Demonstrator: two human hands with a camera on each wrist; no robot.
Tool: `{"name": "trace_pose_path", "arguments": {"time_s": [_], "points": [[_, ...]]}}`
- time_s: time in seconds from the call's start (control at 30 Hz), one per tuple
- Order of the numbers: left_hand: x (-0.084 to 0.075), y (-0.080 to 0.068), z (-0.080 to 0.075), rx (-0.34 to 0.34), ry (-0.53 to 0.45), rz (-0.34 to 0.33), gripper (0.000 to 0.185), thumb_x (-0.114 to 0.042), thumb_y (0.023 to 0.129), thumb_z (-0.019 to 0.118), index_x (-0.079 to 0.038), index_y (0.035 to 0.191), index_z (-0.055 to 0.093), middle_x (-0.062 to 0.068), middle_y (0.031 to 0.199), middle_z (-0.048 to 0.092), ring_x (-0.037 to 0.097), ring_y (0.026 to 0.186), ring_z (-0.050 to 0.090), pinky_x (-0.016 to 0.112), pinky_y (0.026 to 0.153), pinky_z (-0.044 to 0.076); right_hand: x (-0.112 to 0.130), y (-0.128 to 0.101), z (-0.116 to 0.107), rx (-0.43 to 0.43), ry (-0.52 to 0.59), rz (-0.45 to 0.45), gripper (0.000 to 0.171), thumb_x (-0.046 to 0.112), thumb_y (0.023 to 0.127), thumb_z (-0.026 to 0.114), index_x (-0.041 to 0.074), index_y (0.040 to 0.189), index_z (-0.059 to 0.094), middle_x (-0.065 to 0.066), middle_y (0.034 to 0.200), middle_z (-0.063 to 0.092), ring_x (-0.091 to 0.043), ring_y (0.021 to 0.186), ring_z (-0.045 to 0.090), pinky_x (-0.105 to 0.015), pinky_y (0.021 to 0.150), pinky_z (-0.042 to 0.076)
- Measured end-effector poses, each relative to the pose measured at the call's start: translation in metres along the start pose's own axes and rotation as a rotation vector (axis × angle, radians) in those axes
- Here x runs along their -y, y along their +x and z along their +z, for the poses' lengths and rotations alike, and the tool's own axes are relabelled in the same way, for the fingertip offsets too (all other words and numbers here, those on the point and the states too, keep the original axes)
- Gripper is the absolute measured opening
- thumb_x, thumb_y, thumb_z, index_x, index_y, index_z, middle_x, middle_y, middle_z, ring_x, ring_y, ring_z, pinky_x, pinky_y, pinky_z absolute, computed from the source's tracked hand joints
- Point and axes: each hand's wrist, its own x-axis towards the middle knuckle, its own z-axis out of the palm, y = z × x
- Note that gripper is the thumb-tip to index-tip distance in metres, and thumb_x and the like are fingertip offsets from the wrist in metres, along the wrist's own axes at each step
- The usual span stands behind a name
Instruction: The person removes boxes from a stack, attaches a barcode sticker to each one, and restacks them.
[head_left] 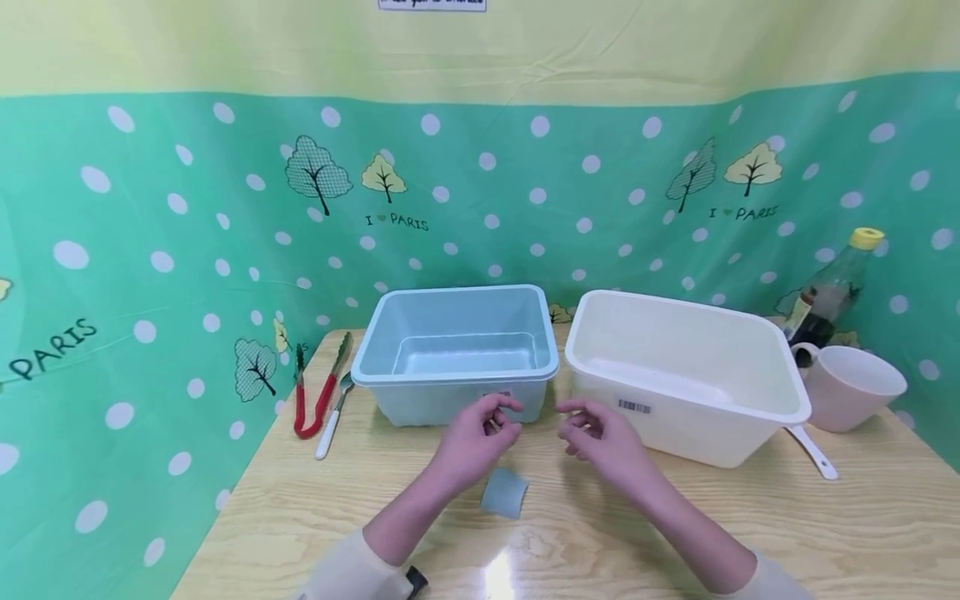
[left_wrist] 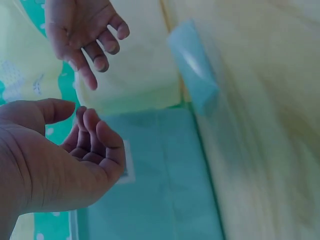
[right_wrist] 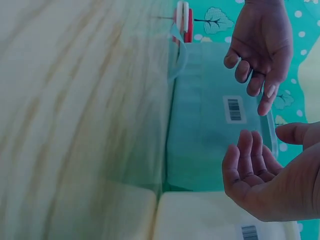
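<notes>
My left hand (head_left: pixel 480 433) hovers in front of the light blue basin (head_left: pixel 457 396), its fingers loosely bent and nothing between them. Facing it, my right hand (head_left: pixel 603 437) hangs near the left end of the white basin (head_left: pixel 675 417), also bare, with relaxed, half-curled fingers. A gap separates the two hands; the left wrist view shows both palms without anything in them. On the table just below the hands lies a small, curled, blue-grey piece (head_left: pixel 504 493), like a bent scrap of sheet (left_wrist: pixel 195 67). Both basins look vacant inside.
Red-handled tongs (head_left: pixel 318 408) and a white-handled fork (head_left: pixel 333 421) lie left of the blue basin. On the right stand a pale mug (head_left: pixel 855 392) and a yellow-capped bottle (head_left: pixel 832 292), with a white handle (head_left: pixel 813 454) poking out near the white basin. A patterned curtain (head_left: pixel 450 183) hangs behind.
</notes>
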Motion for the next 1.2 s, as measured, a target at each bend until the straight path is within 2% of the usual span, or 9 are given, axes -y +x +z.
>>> {"name": "trace_pose_path", "arguments": {"time_s": [0.13, 0.27, 0.43, 0.53, 0.8, 0.93, 1.07, 1.2], "points": [[-0.012, 0.005, 0.01, 0.023, -0.023, 0.031, 0.026, -0.012, 0.093, 0.068, -0.008, 0.119, 0.067, 0.0, 0.087, 0.061, 0.014, 0.071, 0.054, 0.024, 0.058, 0.046, 0.001, -0.01, -0.016, -0.063, -0.033, -0.043, 0.031, 0.013, 0.097, 0.068, 0.002, 0.126, 0.064, -0.012, 0.098, 0.067, -0.023, 0.079, 0.065, -0.031, 0.07, 0.056], [-0.022, 0.013, 0.022, 0.039, -0.045, 0.051, 0.03, -0.013, 0.093, 0.069, -0.011, 0.123, 0.065, 0.0, 0.088, 0.061, 0.014, 0.074, 0.055, 0.024, 0.061, 0.047, 0.0, -0.02, -0.03, -0.128, -0.066, -0.082, 0.029, 0.013, 0.098, 0.067, 0.001, 0.124, 0.065, -0.012, 0.099, 0.067, -0.023, 0.08, 0.066, -0.03, 0.071, 0.056], [-0.032, 0.021, 0.034, 0.036, -0.063, 0.036, 0.033, -0.015, 0.093, 0.07, -0.016, 0.125, 0.062, -0.001, 0.096, 0.06, 0.015, 0.084, 0.057, 0.027, 0.066, 0.049, -0.002, -0.03, -0.045, -0.202, -0.075, -0.119, 0.025, 0.011, 0.098, 0.066, 0.0, 0.121, 0.066, -0.012, 0.101, 0.067, -0.023, 0.082, 0.068, -0.029, 0.074, 0.058], [-0.039, 0.025, 0.038, 0.023, -0.08, 0.04, 0.035, -0.015, 0.093, 0.07, -0.014, 0.127, 0.061, 0.0, 0.101, 0.06, 0.016, 0.089, 0.057, 0.029, 0.069, 0.051, -0.004, -0.034, -0.054, -0.247, -0.086, -0.132, 0.023, 0.011, 0.099, 0.066, 0.0, 0.119, 0.067, -0.013, 0.103, 0.067, -0.022, 0.081, 0.068, -0.028, 0.074, 0.058], [-0.055, 0.032, 0.044, -0.01, -0.122, 0.045, 0.04, -0.015, 0.093, 0.071, -0.016, 0.131, 0.058, 0.002, 0.111, 0.059, 0.017, 0.095, 0.058, 0.03, 0.071, 0.054, -0.007, -0.045, -0.08, -0.331, -0.105, -0.061, 0.026, 0.016, 0.101, 0.063, -0.001, 0.121, 0.066, -0.016, 0.106, 0.067, -0.014, 0.084, 0.067, -0.027, 0.073, 0.059], [-0.058, 0.033, 0.042, -0.036, -0.122, 0.038, 0.043, -0.014, 0.094, 0.072, -0.018, 0.134, 0.057, 0.002, 0.12, 0.057, 0.018, 0.098, 0.058, 0.031, 0.072, 0.055, -0.007, -0.05, -0.092, -0.366, -0.127, -0.026, 0.032, 0.025, 0.103, 0.061, -0.001, 0.121, 0.066, -0.014, 0.103, 0.068, -0.012, 0.083, 0.067, -0.026, 0.071, 0.059], [-0.058, 0.034, 0.04, -0.045, -0.121, 0.035, 0.047, -0.016, 0.094, 0.072, -0.02, 0.137, 0.055, 0.002, 0.131, 0.054, 0.017, 0.1, 0.06, 0.031, 0.072, 0.056, -0.006, -0.055, -0.103, -0.456, -0.152, 0.017, 0.035, 0.031, 0.103, 0.061, -0.001, 0.115, 0.067, -0.009, 0.094, 0.068, -0.012, 0.078, 0.067, -0.027, 0.066, 0.059], [-0.056, 0.035, 0.04, -0.028, -0.125, 0.019, 0.053, -0.018, 0.093, 0.073, -0.023, 0.141, 0.051, 0.001, 0.139, 0.051, 0.017, 0.102, 0.061, 0.032, 0.073, 0.057, -0.007, -0.059, -0.116, -0.593, -0.168, 0.059, 0.032, 0.032, 0.102, 0.061, 0.002, 0.111, 0.067, -0.005, 0.084, 0.066, -0.013, 0.07, 0.066, -0.025, 0.061, 0.058]]}}
